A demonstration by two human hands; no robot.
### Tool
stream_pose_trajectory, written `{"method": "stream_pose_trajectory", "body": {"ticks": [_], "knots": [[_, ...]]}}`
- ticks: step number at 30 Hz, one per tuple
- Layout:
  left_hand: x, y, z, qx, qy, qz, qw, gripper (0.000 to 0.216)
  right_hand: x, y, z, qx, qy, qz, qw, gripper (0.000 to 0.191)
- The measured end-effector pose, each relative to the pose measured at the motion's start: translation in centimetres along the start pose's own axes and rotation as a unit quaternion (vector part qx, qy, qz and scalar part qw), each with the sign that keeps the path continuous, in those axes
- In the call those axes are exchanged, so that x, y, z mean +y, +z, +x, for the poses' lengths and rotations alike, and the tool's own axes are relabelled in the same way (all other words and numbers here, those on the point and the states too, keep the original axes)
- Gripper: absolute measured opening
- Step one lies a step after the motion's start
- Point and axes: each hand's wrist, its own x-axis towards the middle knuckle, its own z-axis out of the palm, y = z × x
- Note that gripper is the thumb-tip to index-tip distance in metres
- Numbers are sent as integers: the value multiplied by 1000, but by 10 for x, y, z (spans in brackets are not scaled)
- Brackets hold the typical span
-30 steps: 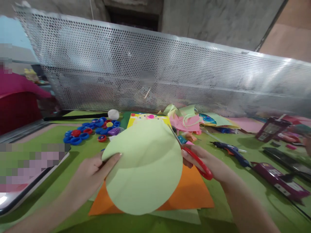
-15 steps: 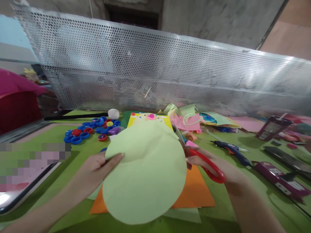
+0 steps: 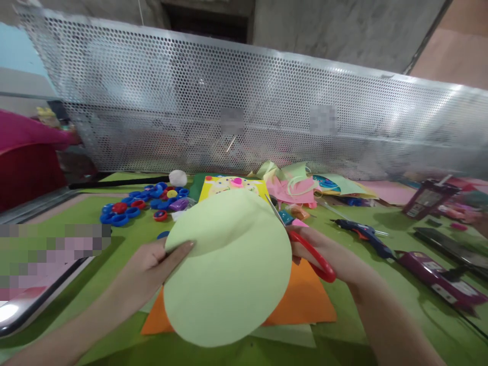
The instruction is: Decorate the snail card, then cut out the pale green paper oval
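Scissors (image 3: 311,256) and paper (image 3: 229,279), one each, occupy two hands (image 3: 162,262).

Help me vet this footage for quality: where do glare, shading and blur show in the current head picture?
Head view: glare whitens patches of the perforated metal panel, notably toward the right; head view: soft shading dims the upper part of the green paper; head view: the pink sleeve at far left looks soft.

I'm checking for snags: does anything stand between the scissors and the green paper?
Nothing visible does: the scissors in the right hand have a blade at the upper right edge of the green paper; the left hand grips its left side.
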Motion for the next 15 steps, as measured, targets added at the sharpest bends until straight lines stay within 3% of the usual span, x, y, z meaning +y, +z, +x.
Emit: {"method": "stream_pose_trajectory", "body": {"ticks": [6, 12, 15], "knots": [[0, 1, 0, 2, -2, 23, 1000, 50, 7, 1, 5, 2, 0, 38, 999, 9], [-7, 0, 1, 23, -15, 64, 998, 53, 7, -1, 5, 40, -10, -58, 997, 9], [-7, 1, 1, 20, -13, 73, 997, 52, 9, -2, 7, 41, -12, -55, 998, 16]]}}
